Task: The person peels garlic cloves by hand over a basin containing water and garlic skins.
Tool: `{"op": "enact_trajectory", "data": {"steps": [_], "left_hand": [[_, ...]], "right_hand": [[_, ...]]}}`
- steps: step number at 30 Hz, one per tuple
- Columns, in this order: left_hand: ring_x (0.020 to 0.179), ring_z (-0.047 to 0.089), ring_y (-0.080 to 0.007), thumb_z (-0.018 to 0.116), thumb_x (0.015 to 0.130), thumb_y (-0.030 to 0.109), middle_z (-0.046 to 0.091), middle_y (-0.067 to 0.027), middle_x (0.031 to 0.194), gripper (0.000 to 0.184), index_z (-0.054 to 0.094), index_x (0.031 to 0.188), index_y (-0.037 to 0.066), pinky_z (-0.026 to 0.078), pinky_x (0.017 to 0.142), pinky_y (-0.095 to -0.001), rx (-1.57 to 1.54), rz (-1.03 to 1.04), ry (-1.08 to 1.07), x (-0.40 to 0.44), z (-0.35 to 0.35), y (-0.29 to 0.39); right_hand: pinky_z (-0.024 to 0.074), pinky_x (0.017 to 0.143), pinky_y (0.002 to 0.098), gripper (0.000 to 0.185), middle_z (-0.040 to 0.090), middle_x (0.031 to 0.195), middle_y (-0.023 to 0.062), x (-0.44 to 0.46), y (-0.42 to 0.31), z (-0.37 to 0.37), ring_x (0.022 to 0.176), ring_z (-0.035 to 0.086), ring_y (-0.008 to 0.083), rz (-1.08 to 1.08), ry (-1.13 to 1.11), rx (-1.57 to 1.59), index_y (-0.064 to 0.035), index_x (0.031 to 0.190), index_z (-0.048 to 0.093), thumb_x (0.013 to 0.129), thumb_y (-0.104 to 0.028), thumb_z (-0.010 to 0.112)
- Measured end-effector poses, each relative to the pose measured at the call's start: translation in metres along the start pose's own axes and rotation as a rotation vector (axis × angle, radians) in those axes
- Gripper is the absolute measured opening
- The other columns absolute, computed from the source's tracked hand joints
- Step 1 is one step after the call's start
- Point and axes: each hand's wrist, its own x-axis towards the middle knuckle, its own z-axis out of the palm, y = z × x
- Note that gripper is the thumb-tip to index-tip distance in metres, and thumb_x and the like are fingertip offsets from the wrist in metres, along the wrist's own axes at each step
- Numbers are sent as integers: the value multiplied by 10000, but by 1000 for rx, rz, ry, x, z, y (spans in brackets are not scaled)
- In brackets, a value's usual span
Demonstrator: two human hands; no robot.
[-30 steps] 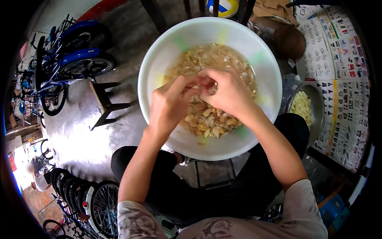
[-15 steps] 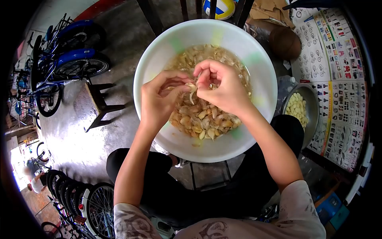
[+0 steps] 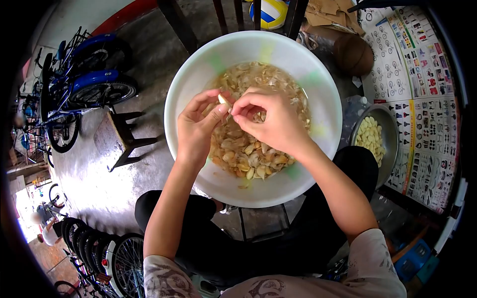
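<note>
My left hand (image 3: 198, 124) pinches a pale garlic clove (image 3: 223, 100) between thumb and fingers, above the middle of a large white basin (image 3: 186, 74). Close against the clove's lower end, my right hand (image 3: 266, 116) has thumb and index fingertips pressed together; whatever they grip is too small to make out. Below both hands, the basin holds water with many garlic cloves and loose papery skins (image 3: 253, 154), some of them hidden by my hands. Peeled white cloves (image 3: 370, 136) fill part of a metal bowl (image 3: 390, 156) beside my right knee.
A low wooden stool (image 3: 117, 139) stands left of the basin. Bicycles (image 3: 99, 89) line the left side, and a person (image 3: 48, 233) is far off there. Dark chair slats (image 3: 218, 15), a volleyball (image 3: 271, 14) and a brown ball (image 3: 353, 54) lie beyond. Printed sheets (image 3: 427, 109) cover the right.
The clove in my left hand now points upward and shows more plainly. My right hand has lowered slightly and its fingertips have closed together beside the clove. The view has shifted a little.
</note>
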Motion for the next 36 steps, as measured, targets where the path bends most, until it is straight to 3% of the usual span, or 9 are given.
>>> {"op": "enact_trajectory", "data": {"steps": [6,8,10,20,25,31,36], "left_hand": [[1161,616,-213,635,930,5,583,-149,1322,427,475,1326,-6,528,941,-297,-133,-57,-30,1,0,3],[1185,608,-221,632,929,1,573,-154,1339,459,444,1348,-9,526,946,-294,-168,-69,-35,1,0,4],[1212,594,-221,630,933,8,573,-157,1343,466,429,1353,-10,527,944,-291,-187,-57,-76,0,2,7],[1194,602,-221,623,921,-38,608,-170,1304,382,537,1293,-45,541,941,-312,-26,-50,-112,0,2,6],[1126,637,-205,675,869,-56,658,-137,1209,312,646,1179,-51,553,943,-314,360,308,-115,-4,7,-1],[1027,682,-199,678,825,-104,676,-143,1164,290,695,1109,-47,603,830,-279,567,450,-86,-4,9,-2],[1006,689,-203,680,815,-114,680,-142,1159,287,703,1093,-48,599,845,-282,545,448,-79,-4,7,-4]], "right_hand": [[520,709,261,77,672,877,73,1,2,1,758,650,123,-63,4,-49,4,915,706,844,-25,699],[526,651,269,79,658,799,76,3,1,2,676,651,140,-172,194,-76,12,877,700,832,-53,701],[523,637,265,72,656,789,72,2,1,-2,665,648,137,-162,225,-89,13,874,704,830,-44,697],[538,606,255,83,658,776,71,1,0,-1,642,668,147,-236,257,-124,30,856,706,814,-32,742],[567,652,256,129,703,834,91,0,0,2,712,710,163,-95,231,-16,36,902,721,816,-52,760],[572,690,254,156,746,883,126,-1,7,-2,771,724,154,45,173,56,41,973,735,843,-44,736],[567,709,244,162,751,891,123,0,5,-5,782,714,126,126,122,99,37,994,740,851,-38,723]]}}
